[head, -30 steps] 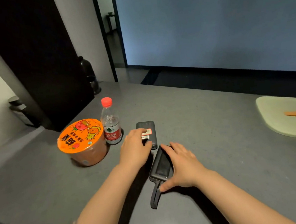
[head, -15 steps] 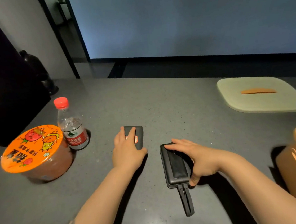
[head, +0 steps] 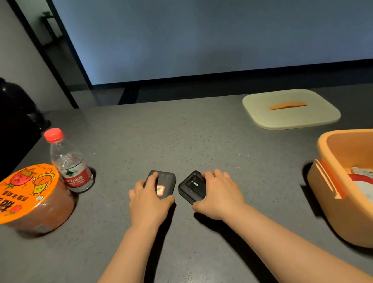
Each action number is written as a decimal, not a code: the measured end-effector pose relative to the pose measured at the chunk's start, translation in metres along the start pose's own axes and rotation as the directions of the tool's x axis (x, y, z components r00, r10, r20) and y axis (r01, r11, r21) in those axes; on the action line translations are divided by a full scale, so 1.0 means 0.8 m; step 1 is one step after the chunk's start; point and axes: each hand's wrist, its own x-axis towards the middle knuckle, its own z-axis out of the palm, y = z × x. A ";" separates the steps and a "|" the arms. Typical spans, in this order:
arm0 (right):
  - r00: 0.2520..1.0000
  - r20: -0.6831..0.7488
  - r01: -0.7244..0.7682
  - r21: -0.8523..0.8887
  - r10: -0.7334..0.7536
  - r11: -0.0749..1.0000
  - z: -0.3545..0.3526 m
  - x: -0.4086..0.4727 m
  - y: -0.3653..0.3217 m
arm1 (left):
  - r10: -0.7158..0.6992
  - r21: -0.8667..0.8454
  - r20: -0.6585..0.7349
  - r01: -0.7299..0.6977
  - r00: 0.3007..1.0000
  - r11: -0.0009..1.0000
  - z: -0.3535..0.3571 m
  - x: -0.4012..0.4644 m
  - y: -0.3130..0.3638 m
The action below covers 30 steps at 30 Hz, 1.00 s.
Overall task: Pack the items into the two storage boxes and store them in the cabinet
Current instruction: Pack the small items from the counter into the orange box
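Open counter [head: 203, 135] ahead of both hands and between right hand [head: 220, 195] and orange storage box [head: 338, 215]. Beyond that gap, pale lid [head: 292, 119] lying flat. Left of left hand [head: 148, 202]: water bottle [head: 70, 164] and noodle cup [head: 27, 202], touching, blocking a sideways sweep.

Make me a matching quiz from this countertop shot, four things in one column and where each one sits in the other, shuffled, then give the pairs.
Things:
1. water bottle
2. pale green lid
3. orange storage box
4. Anker power bank

Places:
A. near right edge of the countertop, items inside
B. gripped by the right hand
C. far right, lying flat
D. left, upright beside the noodle bowl

Pairs: 1-D, 2-C, 3-A, 4-B
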 end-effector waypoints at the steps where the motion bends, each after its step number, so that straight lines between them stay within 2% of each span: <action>1: 1.000 -0.013 0.008 -0.019 -0.008 1.000 0.001 0.000 0.000 | -0.001 -0.002 -0.012 0.001 1.000 1.000 0.000 -0.003 -0.001; 3: 0.998 -0.067 0.011 -0.027 -0.013 1.000 0.007 0.000 -0.002 | -0.015 -0.017 -0.047 0.014 0.999 1.000 0.001 -0.009 -0.002; 10: 0.976 -0.164 -0.121 0.137 0.143 0.983 -0.007 -0.023 0.015 | -0.023 -0.165 -0.119 0.003 0.993 0.986 -0.005 -0.027 0.002; 12: 0.959 -0.231 -0.112 0.223 0.164 0.968 -0.027 -0.043 0.029 | -0.008 -0.228 -0.130 -0.022 0.992 0.973 -0.003 -0.033 0.017; 16: 0.891 -0.427 -0.020 0.299 0.153 0.954 -0.104 -0.081 0.052 | 0.179 -0.331 -0.140 -0.216 0.974 0.918 -0.006 -0.044 0.103; 20: 0.814 -0.561 0.030 0.297 0.149 0.954 -0.202 -0.122 0.093 | 0.421 -0.441 -0.159 -0.446 0.893 0.779 -0.006 -0.062 0.213; 23: 0.770 -0.597 -0.073 0.265 0.223 0.961 -0.256 -0.152 0.149 | 0.551 -0.503 -0.108 -0.523 0.828 0.688 0.012 -0.081 0.276; 25: 0.764 -0.572 -0.175 0.264 0.300 0.949 -0.277 -0.170 0.194 | 0.610 -0.525 -0.059 -0.544 0.791 0.655 0.031 -0.095 0.305; 30: 0.737 -0.508 -0.340 0.292 0.446 0.894 -0.292 -0.188 0.290 | 0.695 -0.536 -0.047 -0.605 0.718 0.589 0.068 -0.115 0.370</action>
